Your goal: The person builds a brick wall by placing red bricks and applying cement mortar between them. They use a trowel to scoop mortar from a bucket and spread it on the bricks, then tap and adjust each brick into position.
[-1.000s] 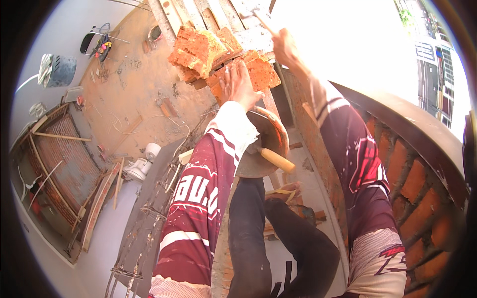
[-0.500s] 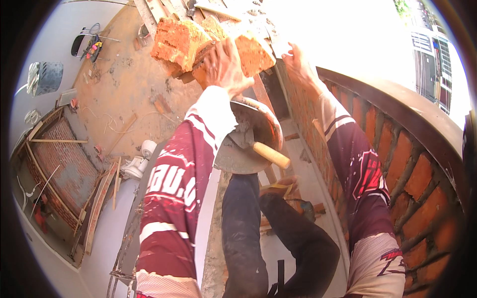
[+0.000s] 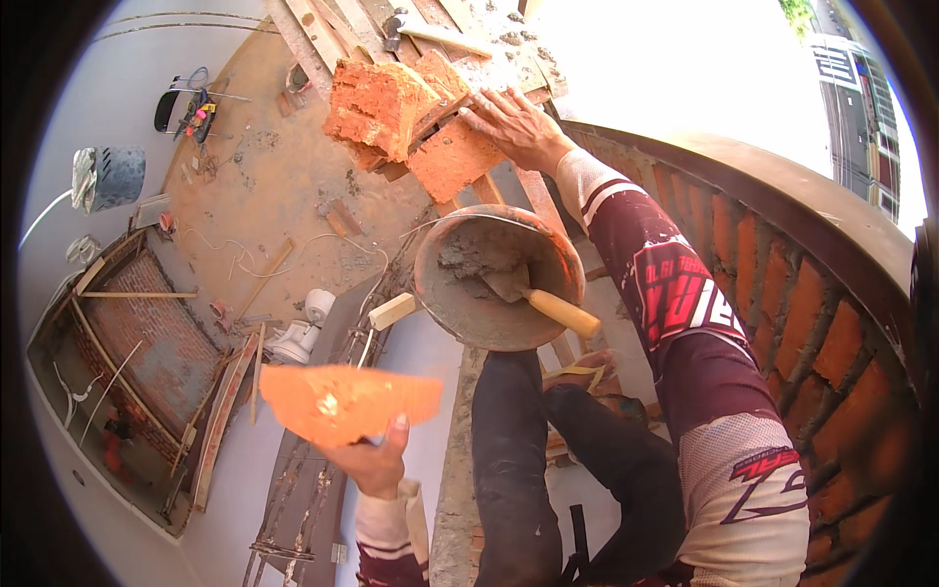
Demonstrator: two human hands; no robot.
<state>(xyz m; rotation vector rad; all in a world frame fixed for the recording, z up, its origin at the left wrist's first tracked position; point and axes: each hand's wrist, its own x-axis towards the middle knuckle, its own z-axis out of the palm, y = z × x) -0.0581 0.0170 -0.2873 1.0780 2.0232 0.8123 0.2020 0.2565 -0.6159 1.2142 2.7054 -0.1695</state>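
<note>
A flat, broken-edged orange brick (image 3: 342,401) is in my left hand (image 3: 377,460), gripped from below with the thumb at its near edge. My right hand (image 3: 518,125) is stretched out at the right side of the brick stack, its fingers extended and resting against a brick (image 3: 452,161); a rough brick chunk (image 3: 377,108) sits beside that one. Between my arms, above my legs, stands a bucket (image 3: 440,313) with grey mortar (image 3: 479,247) in it. A trowel (image 3: 562,313) leans in the mortar, its wooden handle over the rim.
Planks (image 3: 313,44) lie under the bricks, with a hammer (image 3: 440,37) on them. A brick wall (image 3: 782,323) curves along my right side. At the lower left are a dark beam with rods (image 3: 303,489) and white containers (image 3: 293,340). Debris lies on the floor (image 3: 264,147) far below.
My left hand has left the stack with a brick, drawing it down to the lower left. My right hand has moved left onto the stack. The bucket shows fully now.
</note>
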